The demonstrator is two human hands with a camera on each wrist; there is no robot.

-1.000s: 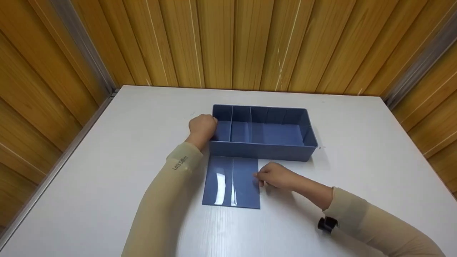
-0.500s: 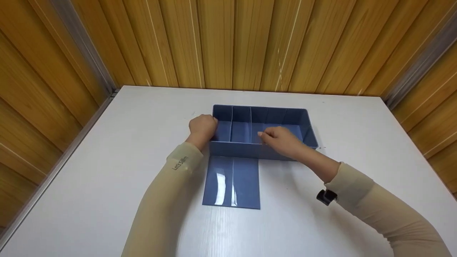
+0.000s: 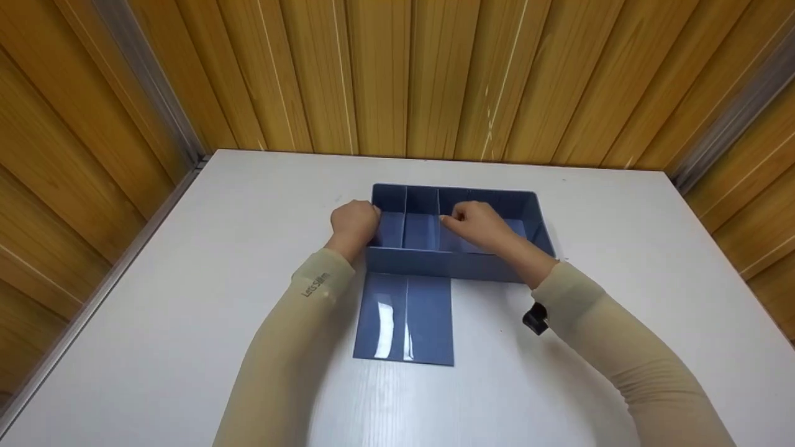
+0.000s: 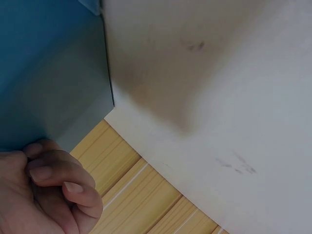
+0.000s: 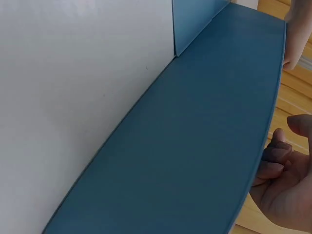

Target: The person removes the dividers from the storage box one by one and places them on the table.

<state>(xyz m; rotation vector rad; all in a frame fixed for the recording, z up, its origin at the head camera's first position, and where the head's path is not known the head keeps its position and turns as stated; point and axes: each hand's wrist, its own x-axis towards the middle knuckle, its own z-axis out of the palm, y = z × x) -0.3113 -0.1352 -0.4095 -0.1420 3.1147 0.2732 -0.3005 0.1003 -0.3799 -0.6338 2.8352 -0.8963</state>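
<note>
A dark blue compartment box (image 3: 447, 264) sits on the white table, with two upright dividers in its left half. My left hand (image 3: 356, 221) grips the box's left rim. In the left wrist view the curled fingers (image 4: 80, 195) lie against the wall near a corner. My right hand (image 3: 475, 222) hovers over the box's wide right compartment, its thumb tip right by the second divider (image 3: 438, 217). The right wrist view shows those fingers (image 5: 270, 168) loosely bent, the thumb apart, nothing between them. A flat glossy blue panel (image 3: 428, 320) with a line down its middle lies before the box.
The white table (image 3: 261, 205) extends around the box on all sides. Wood-patterned wall panels (image 3: 428, 74) stand behind and at both sides, with metal posts in the corners. A small black device (image 3: 535, 318) hangs at my right wrist.
My right hand has left the right edge of the flat panel, risen over the box's front wall and moved left towards the second divider. My left hand and the box stay put.
</note>
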